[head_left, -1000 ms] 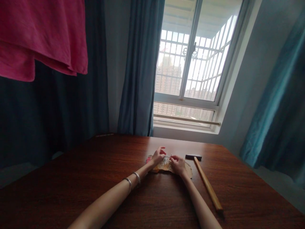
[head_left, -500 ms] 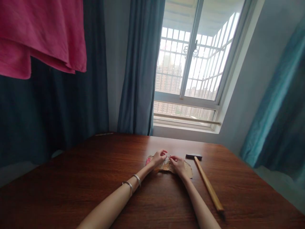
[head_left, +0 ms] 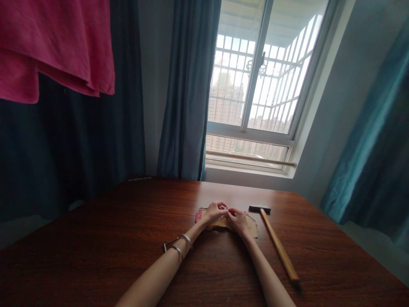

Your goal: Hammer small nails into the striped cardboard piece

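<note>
A person's left hand (head_left: 216,212) and right hand (head_left: 237,220), fingers curled, all but meet over a patterned, fan-shaped piece (head_left: 220,222) on the far half of a brown table (head_left: 128,243), any pinched object indiscernible, a hammer (head_left: 277,241) lying to the right

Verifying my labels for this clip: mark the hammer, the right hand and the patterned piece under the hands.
Hammer (head_left: 279,245): head view, mid-length of its wooden handle.
Right hand (head_left: 238,220): head view, back of the hand.
Patterned piece (head_left: 221,222): head view, yellowish middle between the hands.
</note>
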